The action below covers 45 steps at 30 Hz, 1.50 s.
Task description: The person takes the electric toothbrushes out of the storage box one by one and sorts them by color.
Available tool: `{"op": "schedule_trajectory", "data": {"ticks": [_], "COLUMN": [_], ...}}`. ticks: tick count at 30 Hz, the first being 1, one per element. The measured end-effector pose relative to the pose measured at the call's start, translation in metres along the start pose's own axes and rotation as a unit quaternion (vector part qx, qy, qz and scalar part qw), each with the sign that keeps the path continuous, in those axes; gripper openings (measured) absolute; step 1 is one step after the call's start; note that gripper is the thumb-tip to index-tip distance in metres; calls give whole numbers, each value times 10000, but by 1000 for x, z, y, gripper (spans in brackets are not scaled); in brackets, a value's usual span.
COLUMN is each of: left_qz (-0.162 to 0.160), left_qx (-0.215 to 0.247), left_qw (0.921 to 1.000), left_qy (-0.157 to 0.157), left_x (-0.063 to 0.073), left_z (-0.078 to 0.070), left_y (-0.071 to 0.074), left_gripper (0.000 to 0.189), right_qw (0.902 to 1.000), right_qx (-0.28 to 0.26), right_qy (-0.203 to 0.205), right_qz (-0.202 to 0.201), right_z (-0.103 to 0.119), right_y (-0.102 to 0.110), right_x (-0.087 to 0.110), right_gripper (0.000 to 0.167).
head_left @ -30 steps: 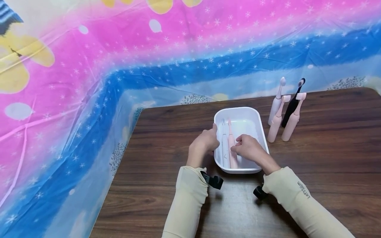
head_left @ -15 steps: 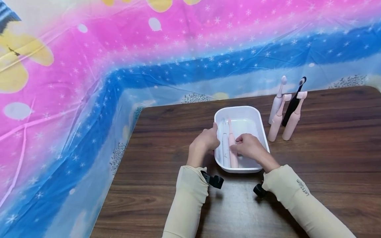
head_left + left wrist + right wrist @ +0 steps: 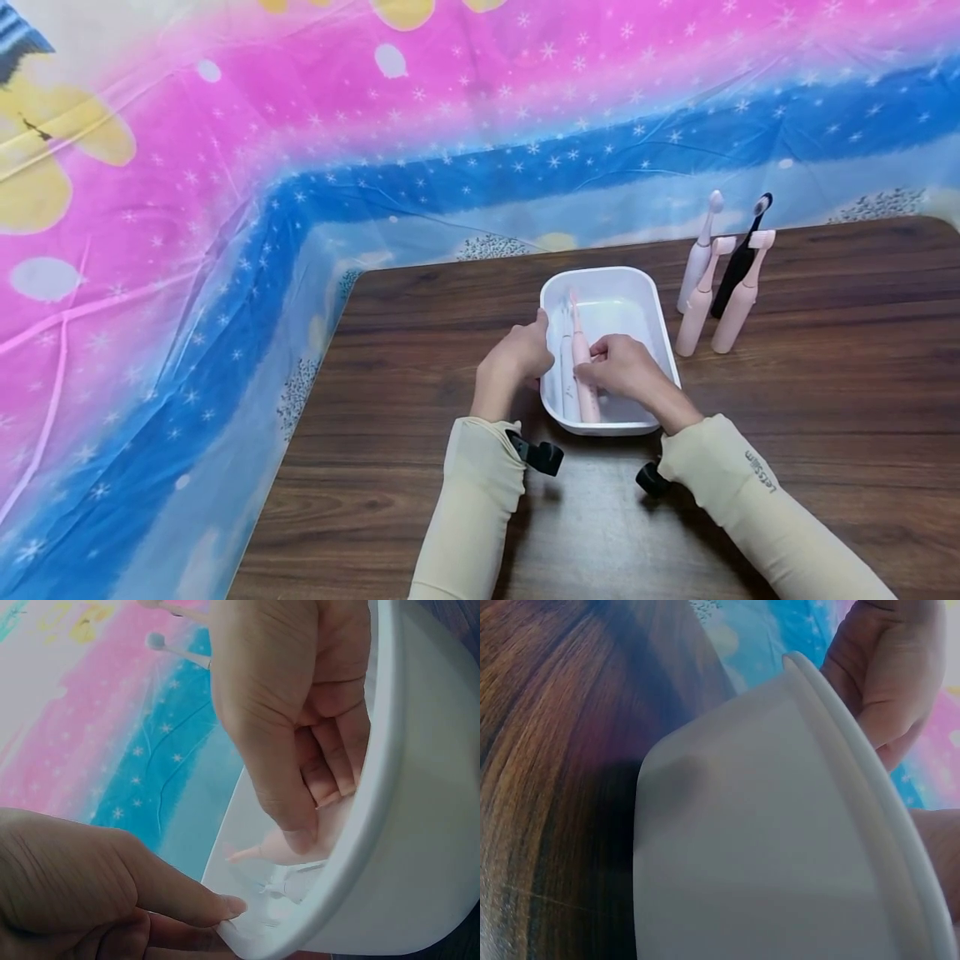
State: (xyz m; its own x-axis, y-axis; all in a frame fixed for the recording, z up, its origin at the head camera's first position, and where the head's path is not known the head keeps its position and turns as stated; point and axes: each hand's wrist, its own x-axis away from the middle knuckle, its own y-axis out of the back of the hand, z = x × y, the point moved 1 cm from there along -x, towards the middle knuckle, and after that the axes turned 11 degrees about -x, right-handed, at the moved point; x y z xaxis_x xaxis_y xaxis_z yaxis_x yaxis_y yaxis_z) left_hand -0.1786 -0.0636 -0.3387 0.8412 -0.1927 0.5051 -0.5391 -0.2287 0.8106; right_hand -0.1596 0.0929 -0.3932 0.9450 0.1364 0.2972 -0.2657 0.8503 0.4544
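Right hand: the right hand pinched the thick handle of a smooth pale-pink toothbrush, its thumb and fingers nearly together with only the handle between them.
Left hand: the left hand gripped the side of a glossy white rounded-rectangular tray, the thumb on the rim and the other fingers outside it, partly hidden.
Pink toothbrush: it was inside the tray, toward the left wall, its head pointing to the far end; whether it touched the tray floor could not be told.
White toothbrush: a slender white toothbrush lay in the tray just left of the pink one, along the left wall.
Upright group: right of the tray stood a whitish toothbrush, a black toothbrush and two pale-pink brushes in front.
Bench: the dark wood-grain bench carried everything.
Backdrop: a pink-and-blue patterned cloth hung behind.
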Motion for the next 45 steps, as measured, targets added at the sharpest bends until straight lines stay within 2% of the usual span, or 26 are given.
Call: {"op": "schedule_trajectory", "data": {"ticks": [11, 21, 28, 32, 37, 45], "left_qz": [-70, -112, -123, -87, -191, -199], "left_qx": [2, -184, -175, -160, -347, -398], "left_qw": [10000, 9998, 9998, 9998, 9992, 9990], "left_qy": [-36, -24, -20, 26, 21, 27], "left_x": [1, 1, -1, -1, 1, 3], "left_z": [-4, -4, -5, -6, -5, -6], "left_y": [-1, 0, -1, -3, -3, -2], "left_gripper": [72, 71, 72, 72, 72, 73], "right_qw": [9947, 9881, 9759, 9701, 9628, 9507], "right_qx": [-28, -279, -364, -466, -606, -570], "right_qy": [861, 1218, 1734, 1903, 2125, 2424], "right_qz": [-554, -902, -1278, -1430, -1555, -1850], "right_z": [8, 21, 29, 31, 32, 30], "right_y": [7, 14, 23, 30, 39, 52], "right_x": [10, 24, 38, 49, 59, 72], "right_gripper": [38, 39, 37, 39, 40, 38]}}
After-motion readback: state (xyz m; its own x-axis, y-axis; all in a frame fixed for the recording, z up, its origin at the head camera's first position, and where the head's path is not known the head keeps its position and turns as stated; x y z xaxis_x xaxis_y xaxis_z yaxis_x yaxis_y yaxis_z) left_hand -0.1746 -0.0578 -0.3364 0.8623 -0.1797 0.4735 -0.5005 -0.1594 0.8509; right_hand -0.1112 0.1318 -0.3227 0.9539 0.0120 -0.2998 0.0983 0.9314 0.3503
